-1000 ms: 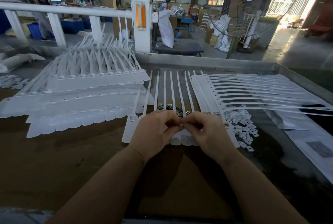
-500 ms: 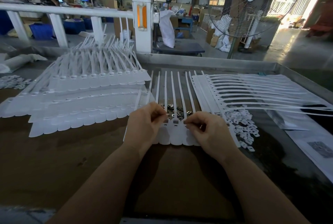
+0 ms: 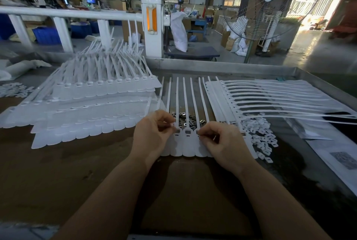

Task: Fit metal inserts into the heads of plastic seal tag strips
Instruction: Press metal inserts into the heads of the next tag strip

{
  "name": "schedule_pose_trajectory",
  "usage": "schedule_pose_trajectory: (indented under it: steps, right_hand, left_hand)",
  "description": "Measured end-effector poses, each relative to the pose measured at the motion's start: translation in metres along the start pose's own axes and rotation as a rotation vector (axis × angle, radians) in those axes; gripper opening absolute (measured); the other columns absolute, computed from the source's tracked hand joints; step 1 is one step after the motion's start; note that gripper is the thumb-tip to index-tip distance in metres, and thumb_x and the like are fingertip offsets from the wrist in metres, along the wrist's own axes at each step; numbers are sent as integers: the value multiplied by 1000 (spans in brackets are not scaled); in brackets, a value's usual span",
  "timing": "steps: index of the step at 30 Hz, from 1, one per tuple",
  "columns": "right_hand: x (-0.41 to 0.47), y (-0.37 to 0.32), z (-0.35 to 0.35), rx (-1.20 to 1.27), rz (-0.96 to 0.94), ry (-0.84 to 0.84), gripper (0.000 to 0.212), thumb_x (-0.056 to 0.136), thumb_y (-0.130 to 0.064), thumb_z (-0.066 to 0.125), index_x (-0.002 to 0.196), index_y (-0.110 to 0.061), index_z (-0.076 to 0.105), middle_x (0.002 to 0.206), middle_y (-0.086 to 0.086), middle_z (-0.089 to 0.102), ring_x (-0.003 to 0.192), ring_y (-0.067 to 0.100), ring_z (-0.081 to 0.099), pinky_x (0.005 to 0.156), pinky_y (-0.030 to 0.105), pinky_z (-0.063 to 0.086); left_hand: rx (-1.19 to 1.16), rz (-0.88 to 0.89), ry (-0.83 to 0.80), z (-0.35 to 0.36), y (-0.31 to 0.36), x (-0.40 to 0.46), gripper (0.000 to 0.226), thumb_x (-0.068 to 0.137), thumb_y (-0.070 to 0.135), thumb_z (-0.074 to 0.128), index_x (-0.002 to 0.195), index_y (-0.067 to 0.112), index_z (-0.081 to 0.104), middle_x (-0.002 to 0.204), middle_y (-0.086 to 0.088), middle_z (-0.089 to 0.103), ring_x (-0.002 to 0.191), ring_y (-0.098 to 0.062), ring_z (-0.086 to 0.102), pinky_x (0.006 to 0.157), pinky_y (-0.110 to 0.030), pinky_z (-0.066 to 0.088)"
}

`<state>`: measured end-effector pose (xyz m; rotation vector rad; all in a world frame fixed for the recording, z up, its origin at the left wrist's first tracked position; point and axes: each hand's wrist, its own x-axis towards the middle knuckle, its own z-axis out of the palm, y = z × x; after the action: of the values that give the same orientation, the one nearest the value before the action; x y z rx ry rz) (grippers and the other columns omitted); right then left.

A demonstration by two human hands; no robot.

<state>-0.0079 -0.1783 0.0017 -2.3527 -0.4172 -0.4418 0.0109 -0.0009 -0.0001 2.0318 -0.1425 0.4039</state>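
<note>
A joined row of white plastic seal tag strips point(image 3: 187, 144) lies in front of me, tails pointing away. Small dark metal inserts point(image 3: 190, 120) lie in a loose pile just behind the strip heads. My left hand point(image 3: 152, 135) has its fingers curled at the left heads, pinching a small insert over a head slot. My right hand point(image 3: 220, 141) curls over the right heads with its fingertips pressed to a head; what it pinches is hidden. Two head slots between the hands show grey inserts.
Stacks of white strip rows point(image 3: 92, 108) cover the left of the brown table point(image 3: 77, 172). More strips point(image 3: 270, 100) fan out at right beside a heap of small white plastic pieces point(image 3: 260, 135). Paper sheets point(image 3: 332, 154) lie far right. A fan point(image 3: 268, 2) stands behind.
My hands have drawn apart from the middle of the row, the left going left and the right going right, uncovering the middle heads.
</note>
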Motion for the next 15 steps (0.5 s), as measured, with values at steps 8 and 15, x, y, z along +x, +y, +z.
schedule_pose_trajectory:
  steps: [8, 15]
  right_hand:
    - [0, 1, 0, 5, 14, -22, 13, 86, -9, 62, 95, -16, 68, 92, -7, 64, 88, 3, 57, 80, 9, 45]
    - [0, 3, 0, 23, 12, -21, 13, 85, -8, 63, 94, -16, 68, 91, -6, 65, 85, 1, 57, 77, 5, 44]
  left_hand:
    - [-44, -28, 44, -2, -2, 1, 25, 80, 4, 69, 90, 27, 63, 90, 2, 65, 89, -9, 62, 82, -20, 50]
    - [-58, -38, 68, -3, 0, 1, 18, 85, 10, 66, 82, 28, 64, 84, 14, 63, 77, 0, 61, 62, 1, 42]
